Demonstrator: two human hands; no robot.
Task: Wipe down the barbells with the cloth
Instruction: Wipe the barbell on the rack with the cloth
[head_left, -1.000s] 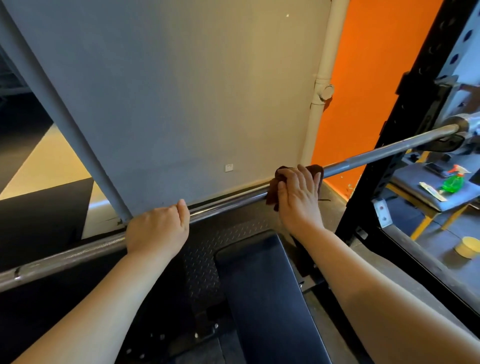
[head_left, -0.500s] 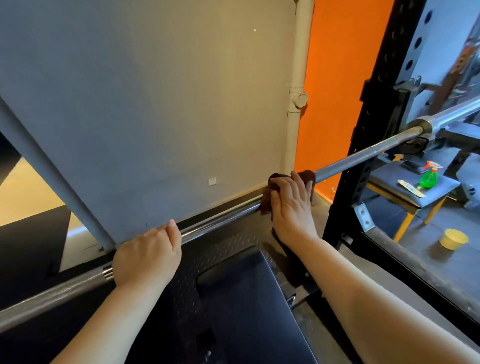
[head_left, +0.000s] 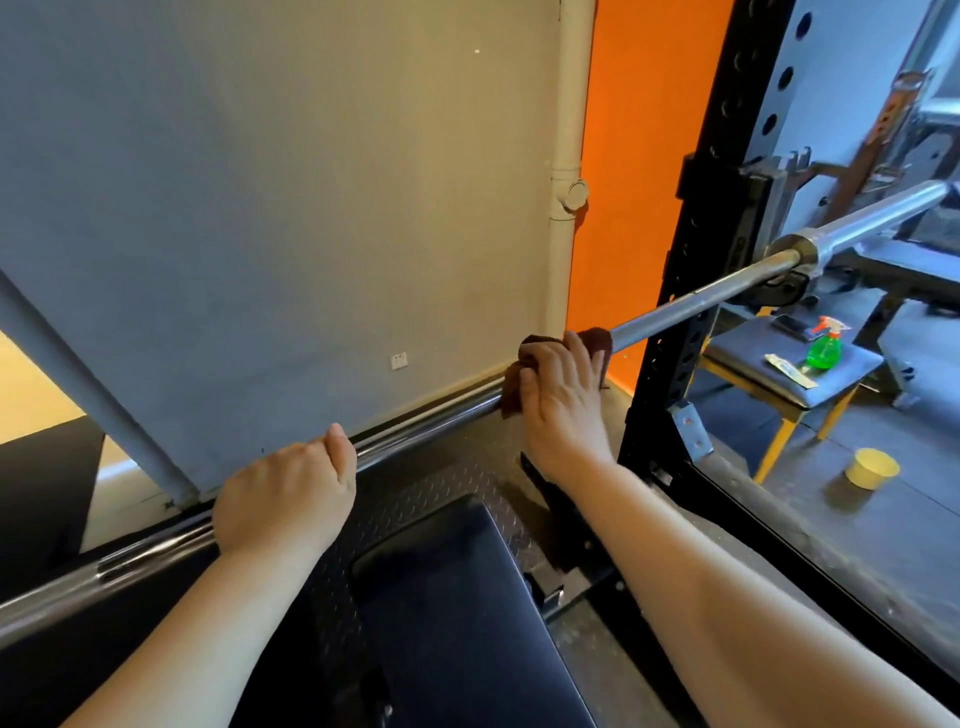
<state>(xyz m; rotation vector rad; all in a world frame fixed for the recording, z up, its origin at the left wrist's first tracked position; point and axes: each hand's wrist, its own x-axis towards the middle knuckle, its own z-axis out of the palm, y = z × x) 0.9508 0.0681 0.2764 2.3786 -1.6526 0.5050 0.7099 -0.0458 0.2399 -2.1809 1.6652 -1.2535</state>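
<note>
A long steel barbell runs from the lower left up to a hook on the black rack at the right. My left hand grips the bar left of centre, fingers curled over it. My right hand holds a dark brown cloth wrapped around the bar right of centre. Most of the cloth is hidden under my fingers.
A black padded bench lies under the bar. The black rack upright stands at the right. Beyond it a blue stool carries a green spray bottle, and a yellow cup sits on the floor. A grey wall is behind.
My right hand with the cloth has slid a little further right along the bar. My view has turned right, showing more of the rack and the bar's sleeve.
</note>
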